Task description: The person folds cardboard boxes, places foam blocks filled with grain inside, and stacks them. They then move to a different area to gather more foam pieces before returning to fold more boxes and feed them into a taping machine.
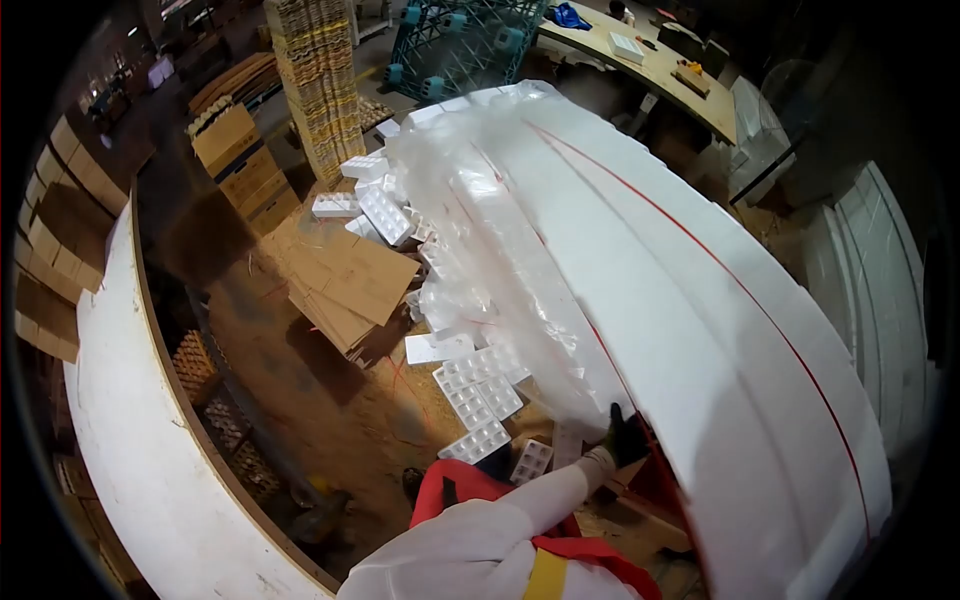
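One hand [625, 440], dark-gloved with a white sleeve, presses against the lower edge of the tall stack of white foam sheets [700, 330]; left or right, and gripping or flat, cannot be told. The other hand is out of view.

Risk: the leaning stack may slide or topple, since loose plastic film [470, 220] offers little grip.

Count: roughly eight foam trays [470, 390] on the floor, one pile of flattened cardboard [350, 290].

Gloved hand [626, 440] partly hidden behind the white foam stack [700, 330].
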`<state>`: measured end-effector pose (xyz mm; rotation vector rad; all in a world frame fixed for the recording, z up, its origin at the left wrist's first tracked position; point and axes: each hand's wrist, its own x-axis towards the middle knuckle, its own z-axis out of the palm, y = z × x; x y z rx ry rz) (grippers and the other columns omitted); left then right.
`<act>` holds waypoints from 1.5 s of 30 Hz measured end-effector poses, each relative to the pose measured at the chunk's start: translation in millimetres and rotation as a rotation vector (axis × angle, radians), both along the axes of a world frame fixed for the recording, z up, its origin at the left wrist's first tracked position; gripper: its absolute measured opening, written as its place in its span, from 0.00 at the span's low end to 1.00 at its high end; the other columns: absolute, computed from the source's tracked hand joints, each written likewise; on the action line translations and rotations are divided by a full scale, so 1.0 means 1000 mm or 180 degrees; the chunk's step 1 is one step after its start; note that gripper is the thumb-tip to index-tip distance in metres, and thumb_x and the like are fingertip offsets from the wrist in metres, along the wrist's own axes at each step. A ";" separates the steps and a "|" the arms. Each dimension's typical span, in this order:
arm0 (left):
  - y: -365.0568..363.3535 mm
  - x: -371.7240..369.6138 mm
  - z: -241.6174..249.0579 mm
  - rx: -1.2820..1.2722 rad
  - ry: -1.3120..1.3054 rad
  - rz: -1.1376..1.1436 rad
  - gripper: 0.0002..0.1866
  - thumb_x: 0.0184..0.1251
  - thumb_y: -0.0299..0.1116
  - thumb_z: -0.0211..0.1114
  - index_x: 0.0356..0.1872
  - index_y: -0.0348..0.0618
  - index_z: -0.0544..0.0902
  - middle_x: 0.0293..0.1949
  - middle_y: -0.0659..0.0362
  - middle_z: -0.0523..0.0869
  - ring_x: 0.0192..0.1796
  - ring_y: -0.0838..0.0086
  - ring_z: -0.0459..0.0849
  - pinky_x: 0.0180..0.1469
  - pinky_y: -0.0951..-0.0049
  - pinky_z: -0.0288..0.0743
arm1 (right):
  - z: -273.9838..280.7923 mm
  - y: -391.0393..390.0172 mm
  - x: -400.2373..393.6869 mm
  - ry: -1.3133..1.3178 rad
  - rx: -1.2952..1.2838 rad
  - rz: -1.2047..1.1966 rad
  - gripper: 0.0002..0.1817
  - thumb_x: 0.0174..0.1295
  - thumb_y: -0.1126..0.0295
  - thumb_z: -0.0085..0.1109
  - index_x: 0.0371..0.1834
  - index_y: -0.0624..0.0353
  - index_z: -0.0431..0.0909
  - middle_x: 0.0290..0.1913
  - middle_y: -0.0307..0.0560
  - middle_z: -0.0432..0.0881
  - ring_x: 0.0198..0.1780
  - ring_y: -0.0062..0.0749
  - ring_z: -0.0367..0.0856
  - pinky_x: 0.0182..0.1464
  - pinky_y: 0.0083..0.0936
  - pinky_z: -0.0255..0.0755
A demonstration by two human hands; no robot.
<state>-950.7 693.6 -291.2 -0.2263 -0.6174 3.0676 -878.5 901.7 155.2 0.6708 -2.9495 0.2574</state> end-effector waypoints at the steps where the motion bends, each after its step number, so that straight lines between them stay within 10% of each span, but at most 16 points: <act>1: 0.010 0.002 0.010 0.0373 0.0451 0.0198 0.33 0.72 0.63 0.41 0.68 0.54 0.67 0.60 0.58 0.76 0.56 0.56 0.74 0.60 0.50 0.68 | -0.017 -0.013 0.017 -0.0237 -0.0141 -0.0075 0.15 0.71 0.72 0.49 0.56 0.67 0.75 0.51 0.52 0.79 0.54 0.37 0.76 0.54 0.29 0.72; 8: 0.060 0.101 0.108 0.0519 0.0632 0.0085 0.31 0.74 0.59 0.42 0.68 0.51 0.67 0.60 0.58 0.76 0.57 0.61 0.73 0.61 0.56 0.68 | -0.159 -0.097 0.104 -0.1847 -0.0787 -0.0068 0.15 0.71 0.69 0.50 0.55 0.65 0.75 0.47 0.49 0.78 0.48 0.34 0.75 0.49 0.27 0.71; 15: -0.048 0.191 0.124 0.0020 -0.0185 0.1209 0.29 0.76 0.55 0.43 0.68 0.48 0.67 0.60 0.59 0.76 0.59 0.65 0.73 0.63 0.61 0.68 | -0.237 -0.177 0.138 -0.2966 -0.0782 0.0647 0.15 0.71 0.67 0.50 0.54 0.64 0.76 0.42 0.46 0.77 0.42 0.31 0.74 0.44 0.25 0.70; 22: -0.153 0.346 0.153 -0.0371 -0.1490 0.3315 0.27 0.77 0.52 0.44 0.67 0.46 0.67 0.60 0.59 0.76 0.61 0.70 0.73 0.64 0.67 0.68 | -0.231 -0.272 0.105 -0.3784 -0.0831 0.1563 0.15 0.71 0.64 0.50 0.53 0.62 0.76 0.38 0.43 0.75 0.37 0.28 0.73 0.39 0.23 0.70; 31: -0.179 0.624 0.311 -0.2182 -0.3413 0.6083 0.26 0.72 0.49 0.56 0.64 0.48 0.67 0.58 0.59 0.73 0.58 0.70 0.73 0.58 0.64 0.71 | -0.191 -0.507 0.103 -0.5321 -0.0797 0.2745 0.15 0.71 0.61 0.50 0.52 0.60 0.76 0.32 0.39 0.74 0.29 0.25 0.71 0.32 0.20 0.69; 34: -0.209 0.732 0.346 -0.3193 -0.4702 0.5867 0.34 0.76 0.48 0.51 0.75 0.39 0.54 0.73 0.56 0.60 0.75 0.74 0.55 0.74 0.71 0.47 | -0.196 -0.561 0.177 -0.5960 -0.0359 0.2830 0.16 0.71 0.60 0.50 0.51 0.60 0.77 0.30 0.37 0.73 0.27 0.23 0.71 0.30 0.19 0.68; 39: -0.131 0.811 0.350 -0.3731 -0.4859 0.5809 0.37 0.73 0.43 0.57 0.76 0.48 0.52 0.72 0.59 0.63 0.71 0.72 0.64 0.70 0.68 0.58 | -0.217 -0.601 0.353 -0.6902 0.0727 0.2781 0.16 0.71 0.59 0.51 0.50 0.59 0.77 0.26 0.35 0.73 0.23 0.21 0.70 0.27 0.18 0.68; 43: 0.009 0.784 0.284 -0.3459 -0.7157 0.4956 0.32 0.66 0.41 0.66 0.67 0.37 0.69 0.66 0.53 0.72 0.69 0.69 0.68 0.69 0.71 0.61 | -0.212 -0.605 0.475 -0.7462 0.1257 0.3432 0.19 0.71 0.53 0.51 0.48 0.59 0.77 0.19 0.29 0.68 0.18 0.18 0.66 0.25 0.18 0.67; 45: 0.087 0.772 0.243 -0.2846 -0.7936 0.4212 0.29 0.68 0.43 0.64 0.66 0.39 0.70 0.63 0.53 0.75 0.67 0.69 0.70 0.66 0.71 0.66 | -0.168 -0.581 0.524 -0.7977 0.1862 0.2180 0.14 0.70 0.57 0.53 0.45 0.57 0.77 0.16 0.26 0.58 0.15 0.13 0.59 0.19 0.13 0.59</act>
